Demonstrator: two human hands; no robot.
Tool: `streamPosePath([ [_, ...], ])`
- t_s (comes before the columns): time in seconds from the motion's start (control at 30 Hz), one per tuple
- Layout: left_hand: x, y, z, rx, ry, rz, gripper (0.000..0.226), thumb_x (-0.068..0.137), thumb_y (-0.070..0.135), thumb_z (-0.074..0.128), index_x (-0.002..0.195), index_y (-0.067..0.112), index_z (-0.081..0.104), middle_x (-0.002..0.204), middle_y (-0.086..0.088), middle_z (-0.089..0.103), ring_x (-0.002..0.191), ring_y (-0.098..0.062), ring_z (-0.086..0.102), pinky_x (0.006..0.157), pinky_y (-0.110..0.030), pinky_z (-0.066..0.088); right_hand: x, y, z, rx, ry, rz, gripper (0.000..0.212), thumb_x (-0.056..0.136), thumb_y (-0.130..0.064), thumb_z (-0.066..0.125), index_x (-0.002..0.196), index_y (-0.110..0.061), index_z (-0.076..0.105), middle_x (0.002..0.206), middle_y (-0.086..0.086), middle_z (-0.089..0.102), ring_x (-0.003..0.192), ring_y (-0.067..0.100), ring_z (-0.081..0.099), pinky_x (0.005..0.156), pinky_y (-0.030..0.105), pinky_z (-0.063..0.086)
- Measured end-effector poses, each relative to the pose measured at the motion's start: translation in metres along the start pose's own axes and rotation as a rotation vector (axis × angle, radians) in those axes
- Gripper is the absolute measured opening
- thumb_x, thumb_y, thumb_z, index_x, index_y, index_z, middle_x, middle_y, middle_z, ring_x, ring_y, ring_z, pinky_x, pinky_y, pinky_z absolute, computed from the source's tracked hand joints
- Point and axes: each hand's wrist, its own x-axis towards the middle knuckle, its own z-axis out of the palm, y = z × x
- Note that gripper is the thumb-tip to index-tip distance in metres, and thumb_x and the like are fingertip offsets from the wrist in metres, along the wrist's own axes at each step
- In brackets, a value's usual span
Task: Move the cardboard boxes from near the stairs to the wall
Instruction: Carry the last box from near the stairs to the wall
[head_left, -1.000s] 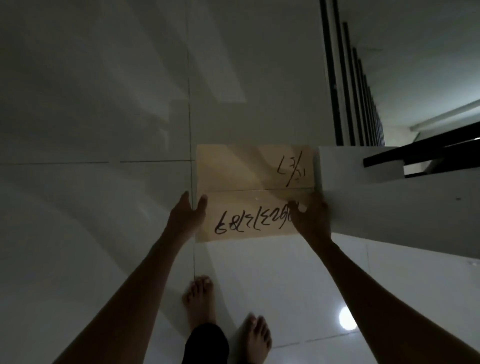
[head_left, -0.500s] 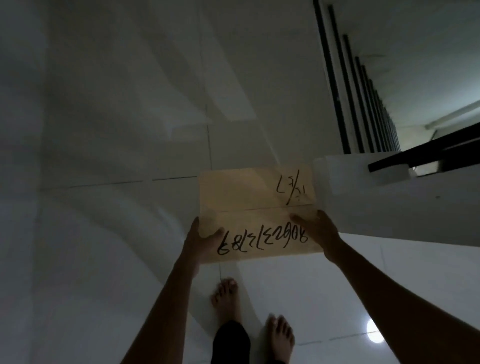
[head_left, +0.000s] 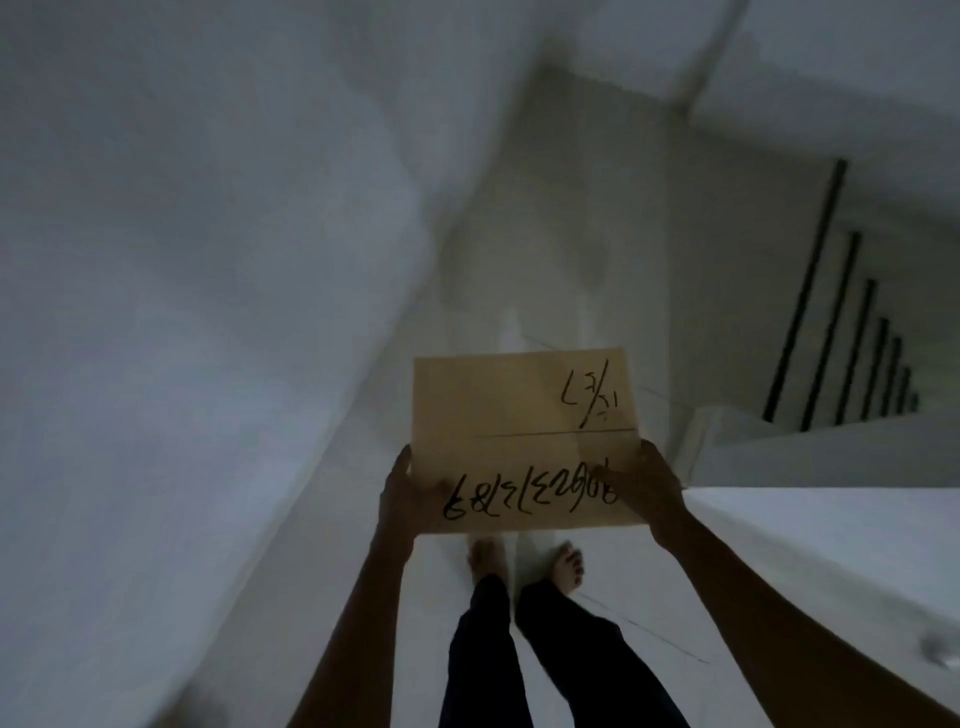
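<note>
Since the earlier frame, the flat tan cardboard box with black handwriting (head_left: 524, 441) has risen clear of the white ledge at the right and now sits at centre frame, held above the pale tiled floor (head_left: 332, 597). Its lower left corner is clamped in the left hand (head_left: 410, 499), its lower right corner in the right hand (head_left: 647, 486), thumbs on top. Two bare feet (head_left: 524, 564) show just below it. Dark stair railings (head_left: 841, 343) stand at the upper right.
</note>
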Motion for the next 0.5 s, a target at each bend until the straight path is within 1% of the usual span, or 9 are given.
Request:
streamPosePath([
  [0.07,-0.044,-0.028,-0.031,-0.05,0.091,-0.055,0.085,0.074,0.016,0.077,0.148,0.022,0.036,0.127,-0.012,0.061,0.111,-0.034,0.062,0.087,-0.048,0.057,-0.047,-0.017,0.017,-0.068,-0.048,-0.031,0.08,0.074,-0.039,0.084,0.141,-0.017,0.047,0.127,0.005,0.062,0.109,0.027,0.059,0.088,0.04,0.053],
  [0.13,-0.08,-0.061,-0.058,-0.126,0.165,-0.093,0.085,0.073,0.014,0.078,0.147,0.023,0.037,0.126,-0.013,0.062,0.11,-0.034,0.062,0.089,-0.049,0.057,-0.081,-0.028,0.037,-0.156,-0.093,-0.092,0.077,0.079,-0.033,0.083,0.144,-0.014,0.047,0.129,0.011,0.062,0.114,0.033,0.059,0.094,0.046,0.052],
  [0.2,-0.114,-0.102,-0.082,-0.221,0.226,-0.119,0.083,0.071,0.015,0.079,0.144,0.022,0.041,0.122,-0.014,0.064,0.106,-0.033,0.064,0.088,-0.048,0.057,-0.113,-0.037,0.065,-0.26,-0.139,-0.164,0.075,0.078,-0.033,0.083,0.142,-0.012,0.049,0.129,0.014,0.064,0.114,0.036,0.061,0.096,0.049,0.052],
  [0.3,-0.159,-0.163,-0.116,-0.347,0.32,-0.161,0.086,0.069,0.017,0.082,0.145,0.02,0.042,0.125,-0.015,0.064,0.108,-0.034,0.063,0.088,-0.045,0.056,-0.158,-0.043,0.116,-0.387,-0.185,-0.275,0.076,0.075,-0.037,0.084,0.139,-0.012,0.051,0.128,0.014,0.065,0.113,0.037,0.062,0.094,0.05,0.053],
  [0.43,-0.216,-0.251,-0.16,-0.514,0.407,-0.177,0.087,0.065,0.02,0.084,0.142,0.023,0.045,0.123,-0.015,0.064,0.111,-0.035,0.061,0.093,-0.049,0.053,-0.229,-0.035,0.193,-0.52,-0.242,-0.413,0.074,0.077,-0.04,0.083,0.138,-0.01,0.053,0.129,0.014,0.063,0.116,0.037,0.061,0.094,0.046,0.052],
  [0.5,-0.242,-0.295,-0.187,-0.582,0.445,-0.183,0.09,0.063,0.02,0.085,0.143,0.023,0.044,0.123,-0.014,0.064,0.111,-0.035,0.061,0.094,-0.049,0.053,-0.264,-0.026,0.234,-0.575,-0.265,-0.455,0.074,0.077,-0.041,0.082,0.137,-0.009,0.053,0.13,0.014,0.064,0.117,0.036,0.061,0.096,0.047,0.051],
])
